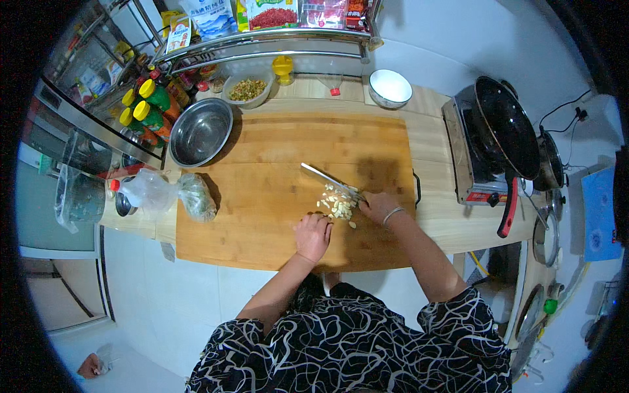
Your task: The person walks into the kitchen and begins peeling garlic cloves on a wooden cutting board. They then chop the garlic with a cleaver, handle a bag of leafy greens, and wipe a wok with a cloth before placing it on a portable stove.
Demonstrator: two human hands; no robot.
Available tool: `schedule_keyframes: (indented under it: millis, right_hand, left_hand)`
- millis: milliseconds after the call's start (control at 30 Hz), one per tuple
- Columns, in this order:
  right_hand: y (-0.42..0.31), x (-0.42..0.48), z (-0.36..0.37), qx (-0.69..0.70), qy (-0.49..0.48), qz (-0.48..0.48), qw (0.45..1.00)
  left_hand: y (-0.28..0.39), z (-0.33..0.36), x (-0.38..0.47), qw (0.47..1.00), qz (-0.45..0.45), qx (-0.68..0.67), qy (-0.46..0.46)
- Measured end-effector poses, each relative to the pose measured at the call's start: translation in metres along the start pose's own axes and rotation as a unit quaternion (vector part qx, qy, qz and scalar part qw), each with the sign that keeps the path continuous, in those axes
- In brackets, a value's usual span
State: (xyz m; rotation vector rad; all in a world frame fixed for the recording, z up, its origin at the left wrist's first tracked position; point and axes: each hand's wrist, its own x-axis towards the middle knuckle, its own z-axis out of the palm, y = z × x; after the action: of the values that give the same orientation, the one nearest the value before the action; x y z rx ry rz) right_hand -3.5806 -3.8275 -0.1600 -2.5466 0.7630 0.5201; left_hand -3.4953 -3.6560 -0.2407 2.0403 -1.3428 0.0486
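Chopped pale pieces, possibly garlic (340, 208), lie in a small heap on the wooden cutting board (245, 186). My right hand (381, 209) grips the handle of a kitchen knife (327, 176). Its blade points up and to the left, along the far side of the heap. On the board's near half rests my left hand (313, 235), fingers bent, just left of the pieces. It seems to hold nothing, though its fingertips are partly hidden. A tied plastic bag of greenish food (196, 196) sits at the board's left edge.
A steel bowl (201, 132) overlaps the board's far left corner. Behind stand a plastic tub of chopped food (248, 91) and a white bowl (390, 88). At right, a black wok (506, 127) tilts on a gas stove (457, 147). Yellow-capped bottles (155, 118) crowd the left.
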Motion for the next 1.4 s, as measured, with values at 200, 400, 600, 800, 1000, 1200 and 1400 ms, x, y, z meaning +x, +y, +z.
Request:
schedule_keyframes:
  millis: [200, 400, 600, 800, 1000, 1200, 1400]
  right_hand:
    - [-0.004, 0.016, -0.008, -0.047, -0.029, 0.048, 0.997]
    - [0.014, 0.024, 0.007, -0.040, 0.023, 0.010, 0.999]
    - [0.011, 0.028, 0.010, -0.021, -0.007, 0.034, 0.999]
    - [0.001, 0.019, 0.013, 0.023, 0.009, 0.063, 0.998]
    - [-0.004, 0.013, 0.021, 0.051, 0.001, 0.099, 0.994]
    - [-0.007, 0.009, 0.019, 0.054, -0.001, 0.078, 0.996]
    - [-0.014, 0.001, 0.020, 0.082, 0.007, 0.106, 0.991]
  left_hand:
    - [-0.002, -0.002, 0.004, 0.997, 0.027, -0.022, -0.066]
    - [-0.003, -0.004, 0.007, 0.992, 0.036, -0.011, -0.119]
    - [0.014, 0.000, 0.008, 0.981, 0.118, 0.033, -0.151]
    - [0.028, 0.015, 0.009, 0.975, 0.146, 0.061, -0.154]
    - [0.012, 0.008, 0.008, 0.996, 0.056, 0.053, -0.047]
    - [0.009, 0.013, 0.015, 0.997, 0.014, 0.075, -0.024]
    - [0.008, 0.014, 0.016, 0.998, -0.017, 0.068, 0.002]
